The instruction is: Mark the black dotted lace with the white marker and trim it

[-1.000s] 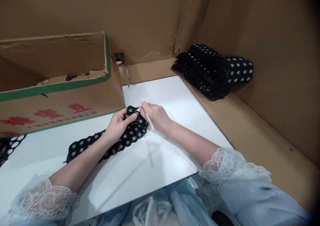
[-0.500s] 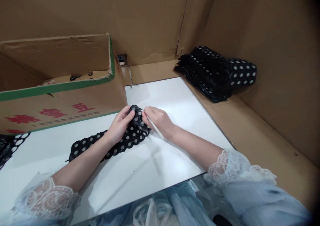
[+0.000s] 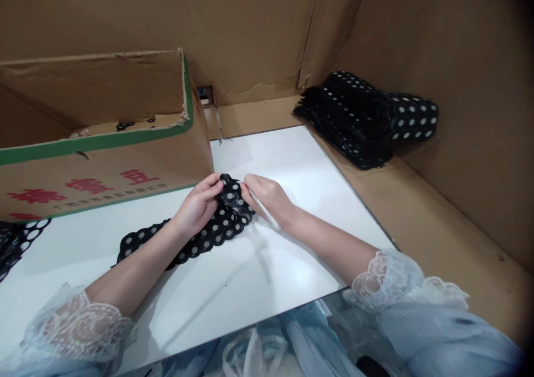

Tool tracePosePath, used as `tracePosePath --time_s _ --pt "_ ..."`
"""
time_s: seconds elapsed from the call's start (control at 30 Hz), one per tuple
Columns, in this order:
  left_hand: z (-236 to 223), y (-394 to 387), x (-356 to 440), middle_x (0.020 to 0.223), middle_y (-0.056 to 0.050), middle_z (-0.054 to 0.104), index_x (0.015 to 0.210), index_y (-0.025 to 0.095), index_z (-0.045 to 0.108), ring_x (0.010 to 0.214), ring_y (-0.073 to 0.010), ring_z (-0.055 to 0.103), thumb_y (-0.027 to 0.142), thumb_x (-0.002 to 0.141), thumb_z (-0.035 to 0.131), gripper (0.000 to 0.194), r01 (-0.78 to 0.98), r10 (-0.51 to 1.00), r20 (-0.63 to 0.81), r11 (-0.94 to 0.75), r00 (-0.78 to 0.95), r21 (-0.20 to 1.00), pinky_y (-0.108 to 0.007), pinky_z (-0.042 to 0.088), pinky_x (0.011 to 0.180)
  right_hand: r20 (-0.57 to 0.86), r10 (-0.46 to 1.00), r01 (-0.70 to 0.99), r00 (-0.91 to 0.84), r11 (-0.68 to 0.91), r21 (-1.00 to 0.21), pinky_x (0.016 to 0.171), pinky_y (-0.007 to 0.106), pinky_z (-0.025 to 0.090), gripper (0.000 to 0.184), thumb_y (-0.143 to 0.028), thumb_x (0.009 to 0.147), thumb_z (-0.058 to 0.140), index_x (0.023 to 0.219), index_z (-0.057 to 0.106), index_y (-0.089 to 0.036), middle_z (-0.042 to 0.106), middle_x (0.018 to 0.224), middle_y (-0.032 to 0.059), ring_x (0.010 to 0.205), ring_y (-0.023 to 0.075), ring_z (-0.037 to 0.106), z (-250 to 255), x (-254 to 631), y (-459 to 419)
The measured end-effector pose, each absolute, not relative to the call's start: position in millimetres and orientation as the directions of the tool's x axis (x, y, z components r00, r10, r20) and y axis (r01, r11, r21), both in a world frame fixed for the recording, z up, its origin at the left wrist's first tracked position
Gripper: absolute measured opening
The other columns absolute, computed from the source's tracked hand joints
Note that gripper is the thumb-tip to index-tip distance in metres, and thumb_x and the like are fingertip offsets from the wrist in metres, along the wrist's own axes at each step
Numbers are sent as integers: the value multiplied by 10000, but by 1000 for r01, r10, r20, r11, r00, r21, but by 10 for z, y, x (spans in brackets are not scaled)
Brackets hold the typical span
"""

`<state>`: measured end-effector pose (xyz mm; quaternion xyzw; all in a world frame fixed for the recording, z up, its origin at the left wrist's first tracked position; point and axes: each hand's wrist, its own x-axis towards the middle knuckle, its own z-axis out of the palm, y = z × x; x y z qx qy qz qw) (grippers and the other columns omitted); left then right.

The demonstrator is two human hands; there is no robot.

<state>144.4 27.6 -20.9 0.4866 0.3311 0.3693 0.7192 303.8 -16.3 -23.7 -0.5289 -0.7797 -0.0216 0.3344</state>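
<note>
A black strip with rows of pale round dots point(image 3: 203, 242) lies across the white board, its right end lifted between my hands. My left hand point(image 3: 201, 203) pinches that raised end between thumb and fingers. Close beside it, my right hand point(image 3: 269, 198) is closed round a thin white stick-like tool point(image 3: 266, 209), whose upper tip meets the strip's edge. What kind of tool it is, I cannot make out. Part of the strip is hidden behind my left hand and forearm.
On the left stands an open cardboard box point(image 3: 104, 146) with a green rim and red characters. A stack of black dotted strips point(image 3: 362, 118) rests at the back right against a cardboard wall. Black perforated pieces point(image 3: 19, 243) lie at the left edge of the white board point(image 3: 250, 288).
The view has shifted slightly. My left thumb has moved a little toward the strip's edge, and my hands stay close together on the strip's raised end.
</note>
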Motion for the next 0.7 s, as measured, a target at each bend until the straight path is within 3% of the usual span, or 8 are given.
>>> tracePosePath --time_s 0.27,0.37,0.5,0.6,0.7 --pt "-207 288 1435 748 16 533 782 168 546 691 -87 484 183 769 545 20 -279 826 -132 329 547 902 -163 375 668 573 797 811 -190 457 -366 549 219 311 247 -236 873 284 652 378 -180 442 587 -3 530 91 388 -248 3041 -135" --pt "-212 253 1448 773 11 532 810 170 543 744 -98 493 220 784 540 56 -205 835 -123 270 536 941 -170 374 690 525 839 729 -143 448 -517 527 211 297 229 -238 856 319 632 326 -189 390 563 -31 496 76 355 -250 3059 -136" --pt "-218 221 1466 831 9 555 872 181 527 805 -130 509 311 752 587 186 -10 880 -50 62 473 998 -210 382 738 411 911 566 -15 347 -748 495 200 272 274 -285 846 347 602 264 -192 316 524 -54 472 65 326 -230 3087 -141" --pt "-212 225 1463 901 -14 593 936 175 539 859 -172 532 338 703 632 299 143 868 -55 -19 494 990 -252 393 774 348 937 474 35 292 -831 497 207 265 289 -327 835 360 596 273 -191 314 527 -54 497 72 342 -203 3102 -145" --pt "-213 235 1452 870 -27 619 896 157 571 805 -180 556 358 695 631 291 201 850 -106 0 516 980 -264 410 736 300 953 397 38 262 -880 493 212 256 298 -329 820 373 578 270 -189 299 529 -51 507 75 336 -182 3121 -147"
